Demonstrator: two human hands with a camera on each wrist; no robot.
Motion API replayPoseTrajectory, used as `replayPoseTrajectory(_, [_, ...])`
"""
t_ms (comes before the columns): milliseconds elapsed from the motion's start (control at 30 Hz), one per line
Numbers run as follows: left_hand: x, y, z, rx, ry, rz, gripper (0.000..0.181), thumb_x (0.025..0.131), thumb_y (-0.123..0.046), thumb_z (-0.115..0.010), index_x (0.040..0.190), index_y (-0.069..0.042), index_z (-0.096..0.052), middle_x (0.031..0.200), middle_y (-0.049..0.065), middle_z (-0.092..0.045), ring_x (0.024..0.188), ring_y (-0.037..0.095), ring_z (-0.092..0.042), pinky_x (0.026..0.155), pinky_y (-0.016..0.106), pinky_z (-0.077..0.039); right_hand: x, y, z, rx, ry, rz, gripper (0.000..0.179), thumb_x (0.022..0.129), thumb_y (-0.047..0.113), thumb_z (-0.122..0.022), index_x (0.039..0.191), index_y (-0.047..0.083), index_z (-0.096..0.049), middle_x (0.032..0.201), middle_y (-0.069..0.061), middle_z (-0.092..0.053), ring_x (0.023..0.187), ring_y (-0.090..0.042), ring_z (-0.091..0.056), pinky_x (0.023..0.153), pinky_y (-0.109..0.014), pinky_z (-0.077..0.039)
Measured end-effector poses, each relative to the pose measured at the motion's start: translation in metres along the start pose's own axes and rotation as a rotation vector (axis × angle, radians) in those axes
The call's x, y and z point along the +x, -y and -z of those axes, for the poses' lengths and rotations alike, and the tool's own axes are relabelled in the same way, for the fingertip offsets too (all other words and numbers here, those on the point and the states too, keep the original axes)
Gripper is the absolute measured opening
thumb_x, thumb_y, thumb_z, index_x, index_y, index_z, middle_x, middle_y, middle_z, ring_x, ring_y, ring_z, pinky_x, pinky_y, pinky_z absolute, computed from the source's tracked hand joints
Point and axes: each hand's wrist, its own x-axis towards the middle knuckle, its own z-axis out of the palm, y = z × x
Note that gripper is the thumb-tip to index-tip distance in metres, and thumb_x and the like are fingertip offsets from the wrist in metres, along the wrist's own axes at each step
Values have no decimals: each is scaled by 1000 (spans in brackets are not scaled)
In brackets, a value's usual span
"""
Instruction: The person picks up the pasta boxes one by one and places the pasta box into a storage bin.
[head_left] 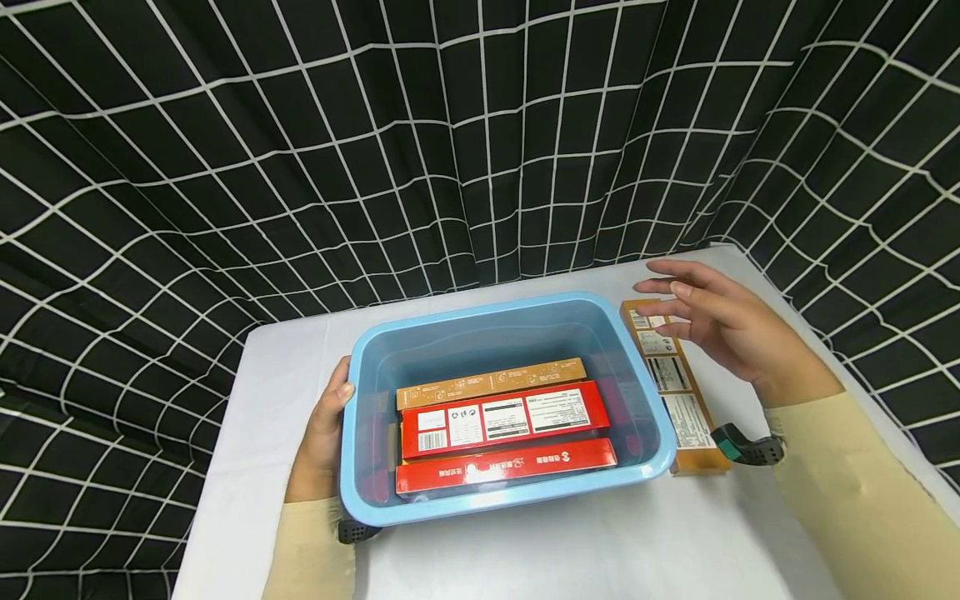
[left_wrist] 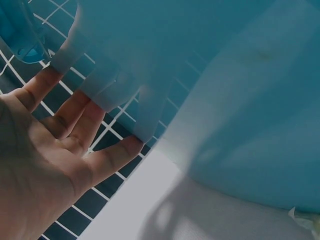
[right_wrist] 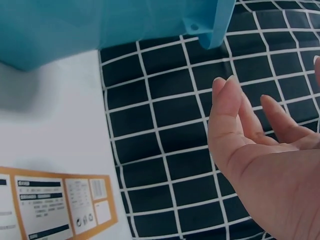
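A light blue plastic bin (head_left: 480,504) stands on the white table with several slim boxes inside: a brown box (head_left: 491,383), a red box (head_left: 510,421) with white label panels, and a red box (head_left: 506,467) with white lettering. My left hand (head_left: 322,433) touches the bin's left side near the rim; the left wrist view shows its extended fingers (left_wrist: 112,156) against the glossy outer wall. Off the bin's right side, my right hand (head_left: 720,321) is raised with loosely bent fingers and nothing in it. Below it, a long orange-brown box (head_left: 671,375) with white label panels lies on the table.
The white tablecloth (head_left: 255,400) covers the table. Black cloth with a white grid (head_left: 450,150) hangs behind the table and along both sides. The orange-brown box lies close beside the bin's right wall.
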Motion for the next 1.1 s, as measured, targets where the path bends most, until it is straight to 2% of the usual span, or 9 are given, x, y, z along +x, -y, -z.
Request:
replayPoseTrajectory(167, [0, -1, -1, 9, 1, 4, 56, 102, -33, -40, 153, -12, -48, 141, 29, -52, 120, 34, -53, 95, 46, -52, -3, -5, 6, -15, -28, -34, 43, 116, 17, -51, 159, 13, -49, 149, -12, -58, 123, -28, -69, 94, -37, -59])
replayPoseTrajectory(367, [0, 1, -1, 3, 8, 9, 56, 101, -34, -41, 152, -11, -48, 139, 28, -52, 118, 32, -52, 94, 45, -52, -6, -12, 12, 23, -48, -62, 44, 115, 18, -51, 159, 13, -48, 147, -10, -61, 120, -27, -70, 93, -37, -59])
replayPoseTrajectory(567, [0, 2, 0, 16, 12, 13, 57, 101, -36, -42, 154, -14, -48, 143, 28, -50, 121, 32, -52, 96, 46, -51, -9, -20, 18, 76, -35, -66, 41, 116, 17, -49, 157, 17, -50, 147, -9, -62, 121, -25, -70, 92, -35, -59])
replayPoseTrajectory(867, [0, 1, 1, 36, -8, 15, 58, 100, -35, -42, 154, -13, -48, 142, 30, -52, 121, 36, -52, 95, 48, -51, -12, -31, 25, 101, -50, -67, 40, 116, 15, -51, 155, 18, -53, 146, -8, -63, 119, -26, -72, 92, -35, -59])
replayPoseTrajectory(1100, [0, 1, 1, 22, 7, 1, 57, 101, -34, -40, 153, -12, -48, 141, 29, -51, 120, 33, -52, 95, 46, -50, -15, -45, 34, 145, -45, -93, 36, 116, 14, -50, 152, 20, -55, 144, -5, -64, 117, -23, -72, 93, -34, -59])
